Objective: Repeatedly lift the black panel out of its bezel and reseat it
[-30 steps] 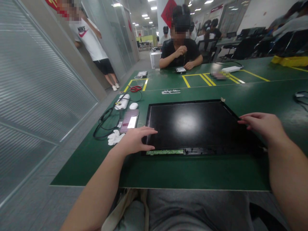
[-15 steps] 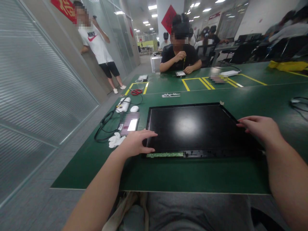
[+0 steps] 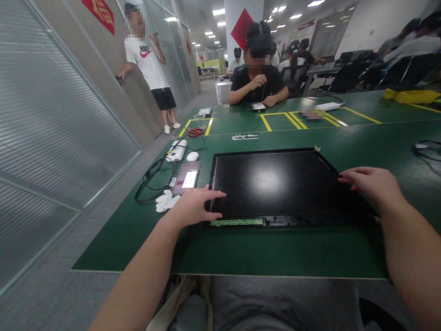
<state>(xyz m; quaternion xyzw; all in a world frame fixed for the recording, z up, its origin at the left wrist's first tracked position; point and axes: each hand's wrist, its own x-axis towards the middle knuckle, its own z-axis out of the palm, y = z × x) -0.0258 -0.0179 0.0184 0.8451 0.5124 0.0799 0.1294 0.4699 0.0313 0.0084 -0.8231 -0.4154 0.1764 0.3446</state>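
A black display panel (image 3: 272, 184) lies flat on the green table (image 3: 241, 250), with a green circuit strip (image 3: 236, 222) along its near edge. My left hand (image 3: 193, 204) grips the panel's near left corner, fingers over the top and thumb at the edge. My right hand (image 3: 374, 186) rests on the panel's right edge with fingers curled over it.
Left of the panel lie a phone (image 3: 186, 178), a white crumpled cloth (image 3: 164, 200), a black cable (image 3: 149, 181), a white mouse (image 3: 192, 156) and red scissors (image 3: 195, 132). A person (image 3: 258, 78) sits across the table; another person (image 3: 151, 64) stands by the wall.
My hands stay on the panel's corners. The view has tilted slightly, and the standing person has stepped further along the wall.
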